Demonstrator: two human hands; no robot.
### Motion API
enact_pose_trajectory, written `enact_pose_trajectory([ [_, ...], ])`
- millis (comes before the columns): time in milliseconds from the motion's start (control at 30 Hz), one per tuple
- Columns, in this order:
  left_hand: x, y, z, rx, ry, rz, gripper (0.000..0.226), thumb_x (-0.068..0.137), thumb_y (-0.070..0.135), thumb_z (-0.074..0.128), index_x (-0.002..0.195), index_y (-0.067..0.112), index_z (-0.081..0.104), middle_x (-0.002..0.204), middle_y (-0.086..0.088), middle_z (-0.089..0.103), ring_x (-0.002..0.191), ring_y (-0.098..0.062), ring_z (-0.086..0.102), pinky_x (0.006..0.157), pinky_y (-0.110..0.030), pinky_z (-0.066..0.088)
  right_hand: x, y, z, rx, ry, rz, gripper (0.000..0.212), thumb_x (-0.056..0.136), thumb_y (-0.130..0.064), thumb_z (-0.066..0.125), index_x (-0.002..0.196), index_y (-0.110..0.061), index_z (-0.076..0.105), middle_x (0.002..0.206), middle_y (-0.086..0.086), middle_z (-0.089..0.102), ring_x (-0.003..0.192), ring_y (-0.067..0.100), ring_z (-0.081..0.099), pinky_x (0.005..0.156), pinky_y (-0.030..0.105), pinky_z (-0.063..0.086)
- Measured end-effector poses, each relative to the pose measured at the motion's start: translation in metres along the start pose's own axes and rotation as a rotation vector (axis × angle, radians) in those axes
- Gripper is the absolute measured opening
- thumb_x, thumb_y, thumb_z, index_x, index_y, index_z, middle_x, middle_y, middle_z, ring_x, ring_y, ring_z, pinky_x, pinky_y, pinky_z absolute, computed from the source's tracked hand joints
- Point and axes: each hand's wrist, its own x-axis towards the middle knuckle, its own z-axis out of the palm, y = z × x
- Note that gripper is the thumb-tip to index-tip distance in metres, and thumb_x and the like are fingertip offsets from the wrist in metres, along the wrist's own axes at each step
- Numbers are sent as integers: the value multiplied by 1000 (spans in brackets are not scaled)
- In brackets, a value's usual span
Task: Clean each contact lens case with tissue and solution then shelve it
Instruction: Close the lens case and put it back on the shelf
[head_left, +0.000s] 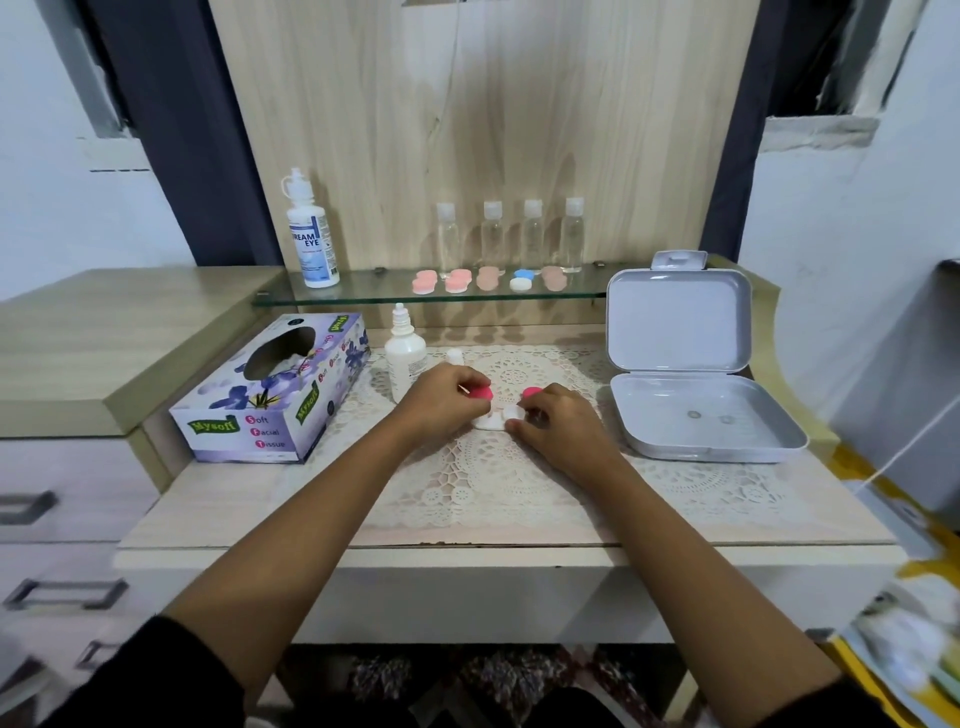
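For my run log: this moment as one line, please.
step: caps off | left hand: pinches pink cap | right hand: grips lens case on mat | second pink cap: by right hand

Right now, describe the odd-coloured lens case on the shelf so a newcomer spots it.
Look at the glass shelf on the wooden back panel, where contact lens cases lie in front of four clear bottles. The blue-and-white case is second from the right, the only one with a blue cap; the others are pink or peach.

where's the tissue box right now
In the head view the tissue box sits on the left side of the desk, just left of the small white bottle.
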Motion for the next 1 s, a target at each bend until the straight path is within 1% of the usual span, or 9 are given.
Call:
enact_pose_trajectory([
  [67, -5, -5, -2, 80, 24, 40, 29, 86, 18, 62, 115, 15, 64, 107, 2, 59, 86, -5, 56, 58, -6, 40, 0, 0, 1, 2, 3, -3, 31, 84, -31, 64, 106, -10, 66, 102, 6, 61, 97, 24, 52, 80, 32, 41],
  [133, -9, -7, -2, 103, 34, 66, 30, 86, 19, 62, 116, 16, 63, 107, 4, 55, 89, -5, 55, 64, -8, 39, 0, 0, 1, 3, 6, -4, 31, 84, -31, 64, 106, -9, 66, 102, 7, 61, 97, 24, 52, 81, 32, 41],
  [200, -12, -7, 0, 117, 23, 93, 31, 87, 19, 61, 118, 15, 63, 107, 5, 53, 95, -6, 54, 77, -13, 41, 0, 1, 2, 2, 9, -6, 32, 84, -31, 64, 107, -9, 66, 103, 7, 61, 97, 25, 52, 80, 31, 40],
  [267, -13, -7, 2, 163, 13, 124, 32, 87, 19, 61, 119, 14, 63, 111, 3, 54, 101, -9, 54, 87, -19, 40, 0, 1, 1, 0, 7, -4, 33, 84, -31, 64, 108, -9, 66, 104, 7, 61, 98, 25, 52, 79, 29, 38],
  [333, -13, -8, 4, 181, 16, 144, 31, 87, 19, 61, 118, 13, 63, 113, 1, 56, 103, -11, 54, 91, -20, 40, 0, 1, 1, 0, 6, -1, 33, 84, -31, 65, 109, -9, 66, 105, 8, 61, 99, 25, 53, 79, 28, 37],
  [533, -14, -14, 9, 150, 28, 181, 28, 86, 18, 63, 113, 13, 66, 110, 1, 58, 98, -7, 54, 86, -14, 37, 0, 1, 0, 6, 6, -6, 34, 84, -31, 65, 110, -9, 66, 109, 8, 61, 102, 25, 53, 84, 30, 39],
  [633, -17, -18, 12, 111, 84, 180, 28, 84, 17, 67, 112, 12, 66, 108, -2, 59, 97, -10, 56, 85, -16, 39, -1, 0, 0, 12, 13, -3, 32, 84, -31, 64, 109, -9, 66, 108, 7, 61, 102, 24, 53, 83, 29, 39],
  [800, -19, -18, 14, 126, 132, 181, 29, 82, 20, 69, 109, 11, 66, 104, -2, 57, 94, -11, 54, 82, -17, 38, -3, -1, 0, 28, 18, 11, 29, 84, -30, 63, 106, -11, 67, 107, 6, 60, 103, 23, 51, 84, 28, 38],
  [1000, -20, -21, 16, 116, 130, 174, 26, 89, 24, 60, 112, 13, 65, 109, 0, 65, 96, -7, 56, 83, -16, 38, -2, -2, 0, 31, 26, 8, 31, 84, -30, 63, 108, -11, 66, 108, 4, 60, 102, 22, 51, 81, 26, 37],
])
